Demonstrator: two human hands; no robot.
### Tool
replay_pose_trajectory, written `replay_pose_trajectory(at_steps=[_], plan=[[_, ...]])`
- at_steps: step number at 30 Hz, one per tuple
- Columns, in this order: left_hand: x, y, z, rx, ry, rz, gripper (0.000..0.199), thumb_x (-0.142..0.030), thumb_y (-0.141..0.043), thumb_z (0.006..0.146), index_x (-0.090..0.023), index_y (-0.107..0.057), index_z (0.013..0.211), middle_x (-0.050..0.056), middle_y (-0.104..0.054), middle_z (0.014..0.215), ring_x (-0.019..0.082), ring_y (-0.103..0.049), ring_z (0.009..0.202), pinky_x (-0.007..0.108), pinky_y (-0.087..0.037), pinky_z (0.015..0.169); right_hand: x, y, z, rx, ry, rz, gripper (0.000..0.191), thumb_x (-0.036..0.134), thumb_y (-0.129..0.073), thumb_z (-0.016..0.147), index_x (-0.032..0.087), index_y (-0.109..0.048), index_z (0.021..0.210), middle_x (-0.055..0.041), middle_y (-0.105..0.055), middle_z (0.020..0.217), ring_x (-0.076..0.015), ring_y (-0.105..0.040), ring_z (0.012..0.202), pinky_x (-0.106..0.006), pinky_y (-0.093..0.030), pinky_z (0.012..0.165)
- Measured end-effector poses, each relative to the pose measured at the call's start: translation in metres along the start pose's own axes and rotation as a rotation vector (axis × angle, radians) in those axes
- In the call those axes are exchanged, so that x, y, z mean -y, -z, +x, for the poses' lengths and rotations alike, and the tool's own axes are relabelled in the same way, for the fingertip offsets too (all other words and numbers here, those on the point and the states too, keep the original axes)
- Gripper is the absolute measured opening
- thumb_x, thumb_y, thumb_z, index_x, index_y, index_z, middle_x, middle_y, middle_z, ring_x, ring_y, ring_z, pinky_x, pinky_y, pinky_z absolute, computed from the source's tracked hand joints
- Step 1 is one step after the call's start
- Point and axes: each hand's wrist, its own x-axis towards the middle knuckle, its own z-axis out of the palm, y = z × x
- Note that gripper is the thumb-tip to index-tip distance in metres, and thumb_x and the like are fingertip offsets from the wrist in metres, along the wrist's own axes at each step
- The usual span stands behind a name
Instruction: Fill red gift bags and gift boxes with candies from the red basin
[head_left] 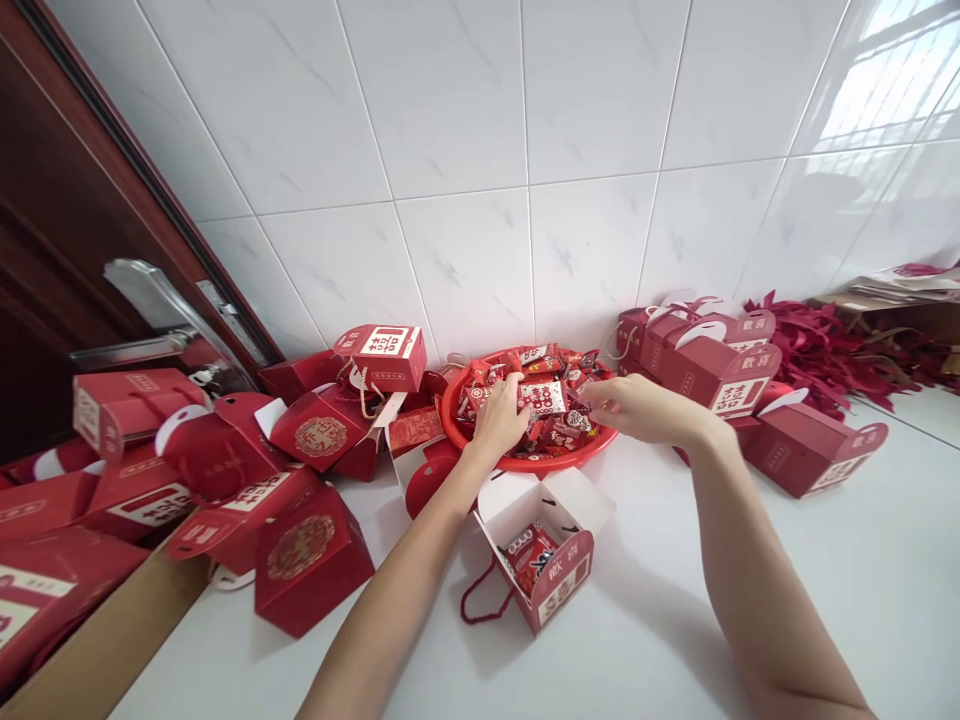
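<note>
A red plastic basin (536, 464) filled with wrapped candies (568, 433) stands against the tiled wall. Over its left side my left hand (501, 415) reaches in with bent fingers among the wrappers, beside a red-and-white packet (545, 397); what it grips, if anything, is hidden. From the right, my right hand (636, 407) reaches over the rim, its fingers loosely apart at the candies. In front of the basin sits an open red gift box (559, 590) with a few wrapped sweets (529, 556) inside. Its dark red cord handle (480, 617) hangs out on the left.
Several red gift boxes (313, 560) crowd the left side, some in a cardboard carton (112, 640). More boxes (694, 365) are stacked right of the basin, near dark red ribbons (799, 350). A door handle (161, 310) juts out at the left.
</note>
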Motion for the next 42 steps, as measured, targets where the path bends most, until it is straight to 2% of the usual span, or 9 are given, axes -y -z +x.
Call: replay_pose_trajectory(at_steps=[6,10,14,20,24,28,31,36,42], plan=[[0.004,0.000,-0.002,0.008,-0.010,-0.085,0.060,-0.001,-0.059,0.077,-0.016,-0.051,0.134,0.018,-0.062,0.129,0.032,-0.059,0.125,0.045,-0.048,0.102,0.000,-0.044,0.040,0.164,0.001,-0.117,0.023,0.009,-0.051,0.088,0.018,-0.072,0.084,-0.0085,-0.075,0.087,-0.0218,-0.068,0.084,-0.028,-0.042,0.070],[0.008,-0.004,0.001,0.023,-0.016,-0.109,0.071,0.005,-0.059,0.071,-0.016,-0.049,0.138,0.017,-0.062,0.129,0.030,-0.060,0.124,0.042,-0.049,0.102,-0.005,-0.065,0.054,0.129,-0.072,-0.154,0.020,0.011,-0.055,0.087,0.013,-0.070,0.101,-0.0139,-0.074,0.100,-0.0256,-0.067,0.094,-0.029,-0.042,0.075],[0.012,-0.008,0.004,0.002,-0.023,-0.165,0.070,0.007,-0.060,0.068,-0.016,-0.053,0.134,0.016,-0.063,0.130,0.028,-0.062,0.119,0.041,-0.050,0.103,-0.009,-0.073,0.057,0.099,-0.053,-0.130,0.037,0.010,-0.063,0.080,0.012,-0.067,0.116,-0.0162,-0.070,0.120,-0.0284,-0.063,0.112,-0.028,-0.043,0.083],[0.017,-0.012,0.007,-0.075,-0.055,-0.207,0.043,-0.001,-0.060,0.079,-0.017,-0.063,0.119,0.014,-0.068,0.124,0.028,-0.062,0.121,0.045,-0.047,0.108,-0.012,-0.067,0.056,0.168,-0.029,0.065,0.011,0.021,-0.066,0.082,0.016,-0.072,0.088,-0.0043,-0.073,0.083,-0.0217,-0.065,0.077,-0.028,-0.043,0.068],[0.019,-0.012,0.007,-0.082,-0.081,-0.208,0.033,-0.004,-0.060,0.083,-0.018,-0.066,0.113,0.012,-0.071,0.119,0.027,-0.064,0.118,0.045,-0.047,0.108,-0.020,-0.064,0.056,0.099,-0.063,0.083,0.042,0.003,-0.046,0.082,0.015,-0.074,0.110,-0.0044,-0.075,0.082,-0.0203,-0.067,0.080,-0.028,-0.046,0.078],[0.018,-0.011,0.006,-0.073,-0.075,-0.194,0.038,-0.001,-0.063,0.080,-0.017,-0.068,0.114,0.013,-0.071,0.117,0.028,-0.064,0.117,0.046,-0.047,0.108,-0.025,-0.068,0.057,0.034,-0.158,-0.029,0.059,0.002,-0.051,0.077,0.015,-0.064,0.133,-0.0099,-0.077,0.104,-0.0248,-0.069,0.095,-0.029,-0.046,0.082],[0.017,-0.010,0.006,-0.073,-0.069,-0.191,0.040,0.000,-0.064,0.077,-0.017,-0.070,0.113,0.012,-0.071,0.115,0.028,-0.065,0.116,0.047,-0.048,0.108,-0.023,-0.071,0.058,0.039,-0.172,-0.088,0.044,0.006,-0.059,0.077,0.020,-0.071,0.118,-0.0102,-0.074,0.117,-0.0273,-0.067,0.104,-0.029,-0.045,0.078],[0.018,-0.011,0.006,-0.086,-0.066,-0.220,0.037,0.001,-0.064,0.076,-0.017,-0.073,0.107,0.012,-0.072,0.113,0.029,-0.065,0.116,0.048,-0.048,0.107,-0.022,-0.066,0.056,0.018,-0.190,-0.079,0.011,0.013,-0.064,0.078,0.019,-0.070,0.085,-0.0065,-0.075,0.090,-0.0220,-0.068,0.086,-0.026,-0.042,0.066],[0.021,-0.012,0.009,-0.154,-0.122,-0.313,0.032,0.002,-0.063,0.074,-0.019,-0.074,0.095,0.009,-0.074,0.105,0.026,-0.067,0.109,0.045,-0.051,0.104,-0.035,-0.050,0.048,-0.173,-0.075,0.448,0.009,0.024,-0.067,0.076,0.020,-0.061,0.072,-0.0015,-0.069,0.072,-0.0175,-0.065,0.068,-0.028,-0.050,0.065]])
